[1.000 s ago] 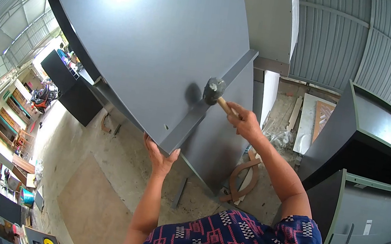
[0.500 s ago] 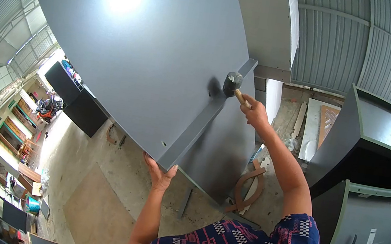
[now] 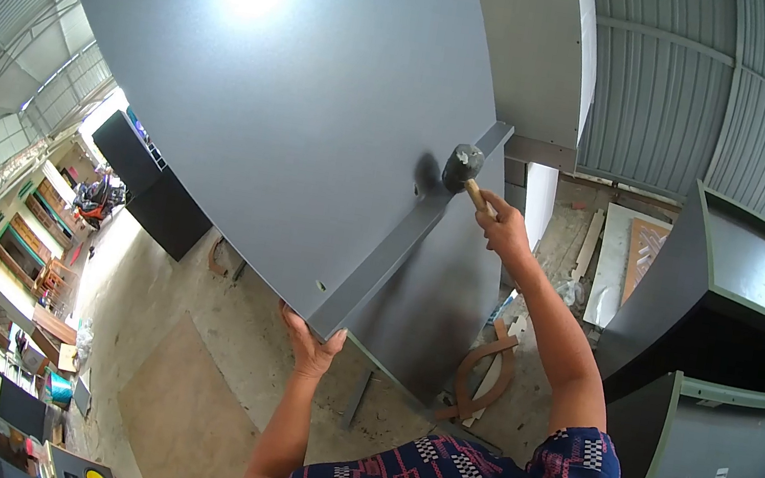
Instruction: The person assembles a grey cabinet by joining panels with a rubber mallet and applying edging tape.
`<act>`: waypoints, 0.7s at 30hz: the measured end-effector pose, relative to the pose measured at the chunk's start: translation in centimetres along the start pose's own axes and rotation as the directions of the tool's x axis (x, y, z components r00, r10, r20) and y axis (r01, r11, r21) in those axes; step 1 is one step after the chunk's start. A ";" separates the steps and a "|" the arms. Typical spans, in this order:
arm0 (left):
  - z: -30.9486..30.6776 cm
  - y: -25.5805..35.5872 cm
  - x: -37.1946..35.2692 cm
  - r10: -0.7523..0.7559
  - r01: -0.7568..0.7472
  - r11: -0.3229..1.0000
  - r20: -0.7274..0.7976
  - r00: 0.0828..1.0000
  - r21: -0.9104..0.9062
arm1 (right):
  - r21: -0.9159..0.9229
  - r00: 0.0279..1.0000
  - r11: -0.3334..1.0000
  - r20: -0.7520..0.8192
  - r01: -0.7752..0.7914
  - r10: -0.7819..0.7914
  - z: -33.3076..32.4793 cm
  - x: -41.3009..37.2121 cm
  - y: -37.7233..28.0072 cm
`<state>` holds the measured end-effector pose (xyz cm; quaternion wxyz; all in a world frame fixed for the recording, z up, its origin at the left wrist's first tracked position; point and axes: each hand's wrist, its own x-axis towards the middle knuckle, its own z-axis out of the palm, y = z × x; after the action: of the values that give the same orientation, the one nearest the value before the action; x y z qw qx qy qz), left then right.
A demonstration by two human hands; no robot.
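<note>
A rubber mallet point(image 3: 464, 166) with a dark head and a pale wooden handle is in my right hand point(image 3: 503, 229), fingers wrapped round the handle. Its head is over the upper part of a long grey strip point(image 3: 379, 263), close to the strip's surface. This strip runs slantwise across a large grey panel point(image 3: 250, 130). At the near end, my left hand point(image 3: 313, 342) grips the strip and the panel edge, thumb on the right side and fingers on the left. A small slot point(image 3: 321, 286) shows in the panel beside the strip.
To the right stand grey cabinet boxes point(image 3: 658, 280) with green edges. A curved brown wooden piece point(image 3: 482, 368) lies on the floor near my right arm. Behind the panel is a tall grey cabinet side point(image 3: 534, 54). Black boxes point(image 3: 170, 219) stand to the left.
The view has shifted slightly, moving the scene a little to the right. The mallet head stays close over the strip, and my left hand keeps its hold at the near end.
</note>
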<state>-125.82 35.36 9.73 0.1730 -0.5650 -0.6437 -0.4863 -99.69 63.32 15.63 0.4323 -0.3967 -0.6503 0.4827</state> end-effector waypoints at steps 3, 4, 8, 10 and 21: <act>0.0 0.1 -0.1 -0.015 0.015 1.000 0.000 1.000 -0.025 | 0.005 1.000 1.000 0.021 0.020 -0.020 0.1 0.7 0.8; 0.0 0.4 0.0 -0.020 0.020 0.999 0.001 1.000 -0.043 | 0.010 0.999 1.000 0.029 0.018 -0.018 -0.1 0.8 0.8; 0.0 -0.4 -0.2 0.050 -0.050 0.999 0.011 0.999 0.016 | 0.049 0.999 0.998 -0.009 0.044 -0.044 -0.5 2.8 1.4; 0.1 -0.8 -0.6 -0.006 0.006 0.999 0.024 1.000 0.032 | 0.071 0.997 0.995 -0.054 0.065 -0.061 -1.1 4.8 2.0; -0.1 -0.5 -1.0 -0.148 0.156 0.984 0.086 0.985 -0.088 | -0.160 0.948 0.984 -0.318 -0.073 0.019 -4.3 14.9 2.4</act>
<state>-125.99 34.81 8.78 0.0828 -0.5405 -0.6676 -0.5053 -100.05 78.99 16.68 0.4837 -0.5192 -0.6023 0.3658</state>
